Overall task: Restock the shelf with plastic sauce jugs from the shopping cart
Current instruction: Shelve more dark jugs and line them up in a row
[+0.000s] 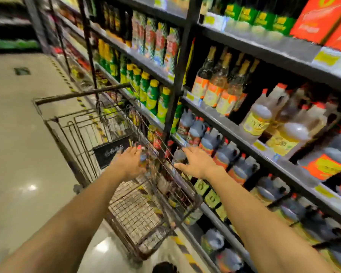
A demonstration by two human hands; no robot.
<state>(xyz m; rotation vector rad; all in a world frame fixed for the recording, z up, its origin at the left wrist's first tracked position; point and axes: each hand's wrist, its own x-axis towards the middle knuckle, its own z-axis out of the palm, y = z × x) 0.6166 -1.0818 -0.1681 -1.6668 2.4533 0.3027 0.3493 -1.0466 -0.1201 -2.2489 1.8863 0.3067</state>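
Beside the shelf [250, 134] stocked with dark sauce jugs [209, 142], we reach into the wire shopping cart [138, 194], left hand [129, 162] against a blurred red-capped jug [143, 157], grip unclear, right hand [195, 162] spread, holding nothing.

Counting two hands, left hand [129, 161] and right hand [195, 164], reaching out over one wire shopping cart [142, 213]. Spotting four shelf boards [264, 42] stacking up on the right. Tallying jugs [220, 154] proving hopeless, too many blurring together for an exact number.
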